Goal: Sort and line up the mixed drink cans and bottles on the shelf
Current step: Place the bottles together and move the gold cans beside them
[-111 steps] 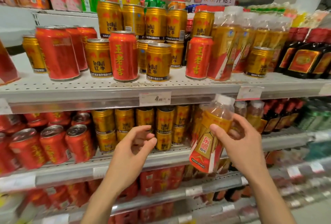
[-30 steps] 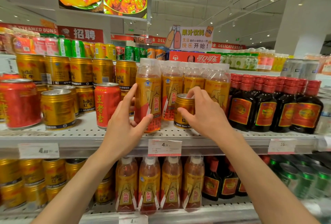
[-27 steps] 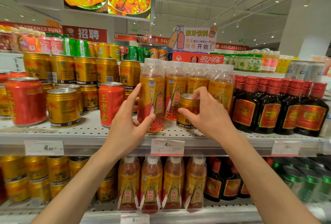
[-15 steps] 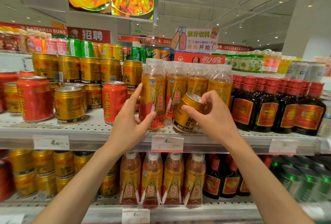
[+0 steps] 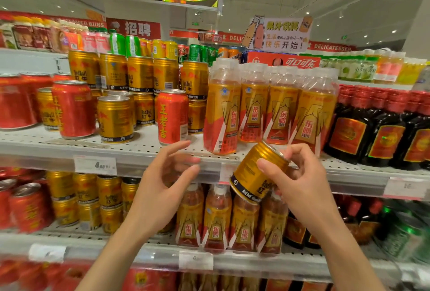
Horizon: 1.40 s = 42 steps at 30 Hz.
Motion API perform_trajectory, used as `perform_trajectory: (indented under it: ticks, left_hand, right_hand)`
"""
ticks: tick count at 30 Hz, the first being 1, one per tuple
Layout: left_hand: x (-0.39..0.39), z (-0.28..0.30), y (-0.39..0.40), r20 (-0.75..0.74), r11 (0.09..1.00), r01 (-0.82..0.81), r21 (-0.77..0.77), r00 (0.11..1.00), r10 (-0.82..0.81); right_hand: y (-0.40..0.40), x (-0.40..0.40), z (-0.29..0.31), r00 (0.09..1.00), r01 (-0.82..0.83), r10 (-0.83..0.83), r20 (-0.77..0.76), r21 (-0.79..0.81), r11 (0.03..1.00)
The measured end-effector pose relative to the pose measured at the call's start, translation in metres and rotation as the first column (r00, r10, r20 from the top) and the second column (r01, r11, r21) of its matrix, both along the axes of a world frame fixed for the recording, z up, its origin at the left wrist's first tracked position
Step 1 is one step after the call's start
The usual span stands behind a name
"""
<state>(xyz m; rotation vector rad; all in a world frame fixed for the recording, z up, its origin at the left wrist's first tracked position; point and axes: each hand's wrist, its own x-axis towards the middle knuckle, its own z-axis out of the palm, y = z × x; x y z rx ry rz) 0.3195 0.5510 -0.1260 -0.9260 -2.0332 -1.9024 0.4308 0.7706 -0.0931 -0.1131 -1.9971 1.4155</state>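
Observation:
My right hand (image 5: 300, 181) grips a gold Red Bull can (image 5: 257, 172), tilted, in front of the shelf edge (image 5: 144, 155) and off the shelf. My left hand (image 5: 162, 186) hovers just left of it with fingers relaxed and spread, holding nothing. On the shelf behind stand orange energy-drink bottles (image 5: 270, 109) in a row. Left of them a red herbal-tea can (image 5: 172, 116) stands among gold Red Bull cans (image 5: 115, 118), with more red cans (image 5: 73, 109) further left.
Dark bottles with red caps (image 5: 381, 125) fill the shelf's right end. The shelf below holds red cans (image 5: 28, 207), gold cans (image 5: 86, 195) and more orange bottles (image 5: 216, 218). Stacked gold cans (image 5: 139, 74) rise at the back. Price tags (image 5: 95, 165) line the shelf edges.
My right hand has lifted the gold can off the shelf from among the orange bottles and drawn it down and towards me. My left hand let go of the front orange bottle and dropped lower.

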Motion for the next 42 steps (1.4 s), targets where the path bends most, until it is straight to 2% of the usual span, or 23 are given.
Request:
perform_trajectory:
  ticks: [3, 7, 13, 20, 31, 38, 42]
  left_hand:
    - [0.001, -0.025, -0.023, 0.099, 0.999, 0.04, -0.016, 0.994, -0.038]
    - [-0.009, -0.055, -0.062, 0.18, 0.997, 0.05, -0.062, 0.983, -0.038]
    - [-0.036, -0.078, -0.135, 0.237, 0.992, 0.09, -0.085, 0.969, -0.067]
    - [-0.066, -0.096, -0.203, 0.287, 0.981, 0.133, -0.14, 0.954, -0.089]
    - [-0.072, -0.089, -0.229, 0.307, 0.976, 0.142, -0.162, 0.948, -0.087]
    - [-0.079, -0.081, -0.246, 0.3, 0.968, 0.128, -0.214, 0.952, -0.059]
    - [-0.089, -0.078, -0.262, 0.289, 0.977, 0.114, -0.181, 0.955, -0.058]
  right_hand:
    - [-0.021, 0.001, -0.016, 1.0, -0.003, 0.004, 0.025, -0.024, 1.0]
    - [-0.055, -0.003, -0.044, 0.994, 0.082, -0.079, 0.07, -0.027, 0.996]
    - [-0.126, -0.019, -0.082, 0.964, 0.241, -0.232, 0.13, -0.067, 0.968]
    - [-0.202, -0.036, -0.11, 0.939, 0.321, -0.301, 0.167, -0.109, 0.941]
    - [-0.242, -0.042, -0.106, 0.938, 0.309, -0.294, 0.185, -0.057, 0.949]
    - [-0.256, -0.06, -0.105, 0.96, 0.218, -0.193, 0.205, -0.109, 0.97]
    - [-0.268, -0.071, -0.101, 0.969, 0.174, -0.147, 0.201, -0.127, 0.977]
